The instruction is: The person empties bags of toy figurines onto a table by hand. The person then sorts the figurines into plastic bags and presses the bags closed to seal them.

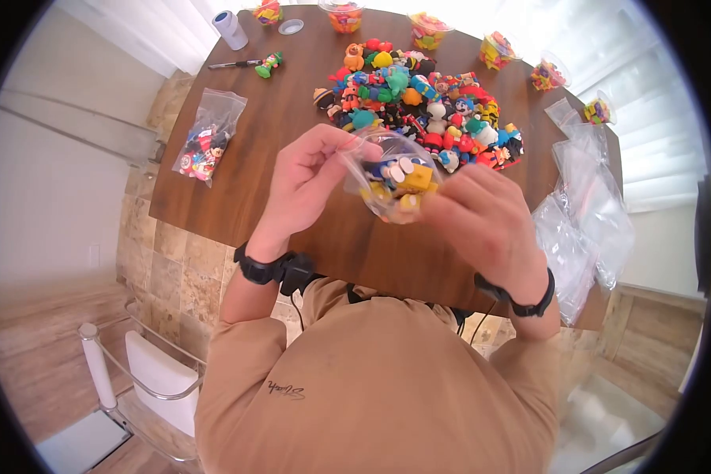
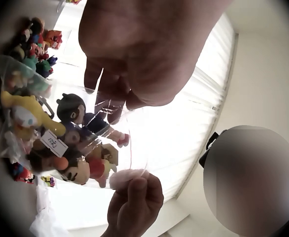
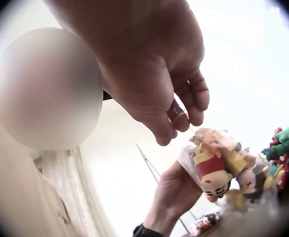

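Note:
A clear zip bag with several figures inside is held up above the table's near part. My left hand pinches its upper left edge; my right hand pinches the opposite side. In the left wrist view, the bag holds a yellow figure, a dark-haired figure and a white tag, with the left hand above and the right hand below. The right wrist view shows a figure in red under the right hand, fingertips together at the bag's edge.
A large pile of figures lies beyond the bag. Filled bag, green figure, pen and white bottle are at the left. Empty bags lie at the right; cups of colourful pieces line the far edge.

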`<move>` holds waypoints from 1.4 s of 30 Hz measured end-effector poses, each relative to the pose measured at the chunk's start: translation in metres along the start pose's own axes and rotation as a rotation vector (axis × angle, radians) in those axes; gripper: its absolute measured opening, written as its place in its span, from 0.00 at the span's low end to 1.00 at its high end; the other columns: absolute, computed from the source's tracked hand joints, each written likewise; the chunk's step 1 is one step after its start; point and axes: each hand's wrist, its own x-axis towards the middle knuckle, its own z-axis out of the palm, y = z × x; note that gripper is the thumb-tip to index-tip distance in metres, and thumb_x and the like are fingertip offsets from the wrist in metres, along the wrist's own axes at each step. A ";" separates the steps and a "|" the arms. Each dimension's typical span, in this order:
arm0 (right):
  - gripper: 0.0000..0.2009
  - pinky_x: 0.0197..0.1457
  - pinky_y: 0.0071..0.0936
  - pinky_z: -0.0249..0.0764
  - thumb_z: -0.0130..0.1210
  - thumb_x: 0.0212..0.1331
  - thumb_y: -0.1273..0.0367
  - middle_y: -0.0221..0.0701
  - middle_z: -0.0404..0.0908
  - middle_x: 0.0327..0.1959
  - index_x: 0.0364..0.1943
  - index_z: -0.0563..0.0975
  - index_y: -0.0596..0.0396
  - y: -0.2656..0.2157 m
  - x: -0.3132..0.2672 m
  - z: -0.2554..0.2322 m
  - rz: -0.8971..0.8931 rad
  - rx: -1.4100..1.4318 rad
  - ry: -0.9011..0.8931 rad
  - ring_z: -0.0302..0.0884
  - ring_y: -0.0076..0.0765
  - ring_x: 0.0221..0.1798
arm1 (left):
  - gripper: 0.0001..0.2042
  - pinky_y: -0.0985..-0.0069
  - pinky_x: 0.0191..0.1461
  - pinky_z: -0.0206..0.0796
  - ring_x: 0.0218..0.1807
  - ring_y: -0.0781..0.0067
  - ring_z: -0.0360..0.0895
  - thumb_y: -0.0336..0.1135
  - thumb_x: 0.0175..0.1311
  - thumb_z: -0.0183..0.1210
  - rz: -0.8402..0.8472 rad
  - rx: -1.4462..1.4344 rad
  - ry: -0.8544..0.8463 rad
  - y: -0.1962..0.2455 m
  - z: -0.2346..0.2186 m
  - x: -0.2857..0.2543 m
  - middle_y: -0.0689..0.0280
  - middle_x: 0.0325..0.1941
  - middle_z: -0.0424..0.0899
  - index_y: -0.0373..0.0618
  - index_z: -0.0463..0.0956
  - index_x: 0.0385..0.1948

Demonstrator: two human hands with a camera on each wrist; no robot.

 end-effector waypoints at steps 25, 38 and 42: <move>0.07 0.34 0.33 0.73 0.61 0.48 0.74 0.30 0.69 0.27 0.30 0.74 0.53 0.012 -0.038 -0.031 0.073 0.024 -0.163 0.74 0.36 0.31 | 0.06 0.69 0.41 0.74 0.43 0.66 0.80 0.34 0.59 0.64 0.305 1.182 -0.845 0.067 0.013 0.053 0.68 0.37 0.81 0.44 0.79 0.28; 0.04 0.41 0.38 0.75 0.57 0.52 0.77 0.36 0.76 0.46 0.31 0.75 0.58 0.033 -0.041 -0.043 0.199 -0.041 -0.151 0.79 0.47 0.39 | 0.03 0.71 0.40 0.76 0.44 0.67 0.80 0.30 0.54 0.62 0.320 1.393 -0.918 0.085 0.019 0.046 0.68 0.36 0.81 0.44 0.76 0.26; 0.03 0.40 0.38 0.75 0.58 0.56 0.75 0.35 0.79 0.38 0.32 0.75 0.58 0.038 -0.044 -0.044 0.228 0.189 -0.365 0.79 0.48 0.38 | 0.05 0.69 0.41 0.75 0.41 0.64 0.80 0.32 0.57 0.63 0.263 1.305 -0.864 0.089 0.015 0.047 0.66 0.35 0.82 0.43 0.78 0.28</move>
